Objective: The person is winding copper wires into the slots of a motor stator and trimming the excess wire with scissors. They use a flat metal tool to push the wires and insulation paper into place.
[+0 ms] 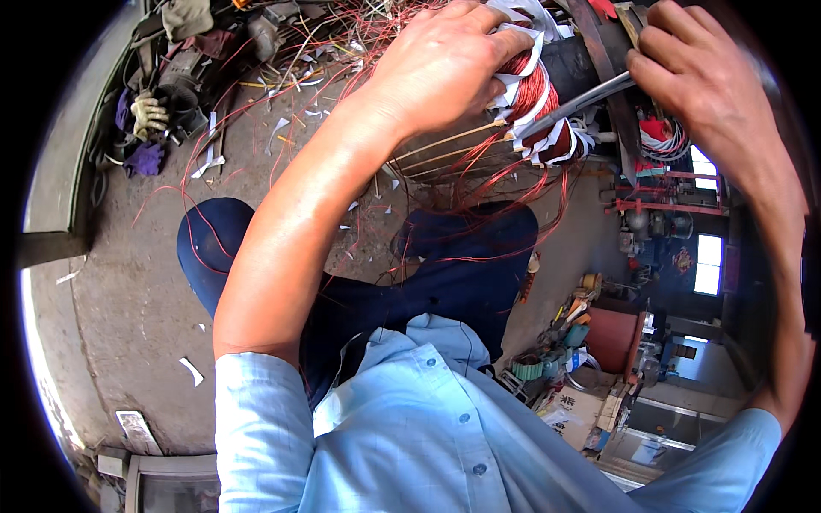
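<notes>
A motor winding of red enamelled wire coils (532, 92) with white insulating paper (560, 141) sits at the top right, around a dark core. My left hand (445, 64) is closed at the near side of the coils, its fingers curled against the paper and wire; the fingertips are partly hidden. Across the winding, my right hand (697, 73) grips a long grey metal rod (586, 101). The rod slants down to the left, and its far end touches the paper edge between the coils. Thin wooden sticks (453, 139) project left from the winding, above loose red wires (505, 184).
Paper scraps (276, 128) and tangled wires (368, 30) litter the floor. At the upper left are a glove (150, 115) and machine parts (184, 85). Tools, a green motor housing (528, 368) and a cardboard box (575, 410) stand at the lower right. My knees are below the winding.
</notes>
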`<state>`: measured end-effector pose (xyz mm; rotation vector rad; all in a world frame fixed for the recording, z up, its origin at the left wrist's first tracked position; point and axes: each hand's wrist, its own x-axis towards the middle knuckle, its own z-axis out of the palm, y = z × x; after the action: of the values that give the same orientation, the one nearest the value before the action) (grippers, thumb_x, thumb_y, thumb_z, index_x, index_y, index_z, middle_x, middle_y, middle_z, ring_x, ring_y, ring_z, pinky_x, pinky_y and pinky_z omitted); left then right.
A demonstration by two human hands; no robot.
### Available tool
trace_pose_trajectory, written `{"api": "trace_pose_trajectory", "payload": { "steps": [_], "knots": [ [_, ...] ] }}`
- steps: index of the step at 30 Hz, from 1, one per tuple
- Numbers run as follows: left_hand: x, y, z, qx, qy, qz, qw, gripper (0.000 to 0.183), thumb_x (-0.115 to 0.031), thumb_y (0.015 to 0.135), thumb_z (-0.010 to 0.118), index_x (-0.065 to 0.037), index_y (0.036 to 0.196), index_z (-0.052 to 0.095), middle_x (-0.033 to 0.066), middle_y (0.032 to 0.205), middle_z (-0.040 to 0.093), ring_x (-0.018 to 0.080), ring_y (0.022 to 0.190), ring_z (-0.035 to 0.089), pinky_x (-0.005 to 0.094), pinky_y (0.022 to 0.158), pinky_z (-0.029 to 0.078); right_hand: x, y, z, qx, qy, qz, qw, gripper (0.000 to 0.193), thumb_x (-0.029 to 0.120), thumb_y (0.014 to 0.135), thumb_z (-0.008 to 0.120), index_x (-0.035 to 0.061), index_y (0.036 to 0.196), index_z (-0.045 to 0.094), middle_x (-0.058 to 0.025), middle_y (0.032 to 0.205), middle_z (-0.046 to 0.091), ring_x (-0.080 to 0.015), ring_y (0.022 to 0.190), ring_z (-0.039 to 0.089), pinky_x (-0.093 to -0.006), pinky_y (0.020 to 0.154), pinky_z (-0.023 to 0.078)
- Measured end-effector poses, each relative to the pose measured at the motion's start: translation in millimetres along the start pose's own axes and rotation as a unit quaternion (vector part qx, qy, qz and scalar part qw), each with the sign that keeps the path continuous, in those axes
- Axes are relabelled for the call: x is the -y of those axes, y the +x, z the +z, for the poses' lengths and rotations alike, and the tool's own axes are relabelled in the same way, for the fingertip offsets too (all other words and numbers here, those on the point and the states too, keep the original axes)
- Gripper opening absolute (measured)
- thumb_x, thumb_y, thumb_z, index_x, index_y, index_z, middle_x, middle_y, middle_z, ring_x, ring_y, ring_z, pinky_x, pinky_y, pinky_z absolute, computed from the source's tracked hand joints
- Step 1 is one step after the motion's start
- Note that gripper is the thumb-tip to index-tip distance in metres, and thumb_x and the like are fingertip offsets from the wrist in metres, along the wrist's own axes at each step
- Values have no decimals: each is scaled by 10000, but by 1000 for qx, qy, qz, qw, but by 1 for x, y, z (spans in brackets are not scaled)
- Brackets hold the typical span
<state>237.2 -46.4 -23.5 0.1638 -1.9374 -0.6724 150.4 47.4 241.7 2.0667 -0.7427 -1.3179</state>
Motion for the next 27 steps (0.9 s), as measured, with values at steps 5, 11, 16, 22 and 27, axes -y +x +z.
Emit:
{"api": "trace_pose_trajectory", "payload": {
  "steps": [5, 11, 16, 22, 27],
  "knots": [
    [0, 3, 11, -3, 34, 23, 999, 545, -164, 829, 799, -101, 1354, 665, 118, 1309, 655, 335, 1230, 608, 468, 1040, 491, 17, -26, -9, -8, 58, 24, 998, 245, 108, 763, 677, 25, 992, 653, -99, 989, 602, -289, 1102, 606, -388, 913, 522],
    [-9, -4, 13, -8, 95, -2, 995, 622, -485, 879, 801, -129, 1372, 673, 155, 1441, 603, 370, 1318, 569, 495, 1089, 462, 67, -80, -18, -102, 145, 112, 978, 302, 154, 701, 680, 26, 974, 664, -87, 906, 600, -299, 960, 651, -411, 769, 526],
    [-32, -9, 15, -21, 193, 66, 979, 654, -445, 834, 841, -115, 1370, 664, 166, 1506, 523, 387, 1378, 512, 533, 1147, 404, 173, -118, 28, -156, 325, 253, 898, 247, 122, 734, 711, 58, 972, 688, -74, 889, 641, -292, 924, 658, -411, 754, 525],
    [-48, -21, 36, 28, 187, 37, 981, 689, -190, 831, 842, -102, 1465, 585, 168, 1492, 532, 400, 1340, 539, 523, 1117, 443, 336, -144, 103, -194, 559, 454, 666, 293, -13, 719, 748, 28, 1003, 692, -126, 889, 677, -342, 892, 658, -446, 773, 537],
    [-67, -16, 25, 82, 200, 52, 975, 576, -189, 922, 769, -57, 1455, 593, 201, 1505, 535, 421, 1367, 532, 528, 1138, 427, 428, -131, 119, -205, 701, 568, 380, 208, 15, 881, 793, 3, 1055, 679, -104, 908, 715, -209, 835, 713, -347, 762, 571]
  ]
}}
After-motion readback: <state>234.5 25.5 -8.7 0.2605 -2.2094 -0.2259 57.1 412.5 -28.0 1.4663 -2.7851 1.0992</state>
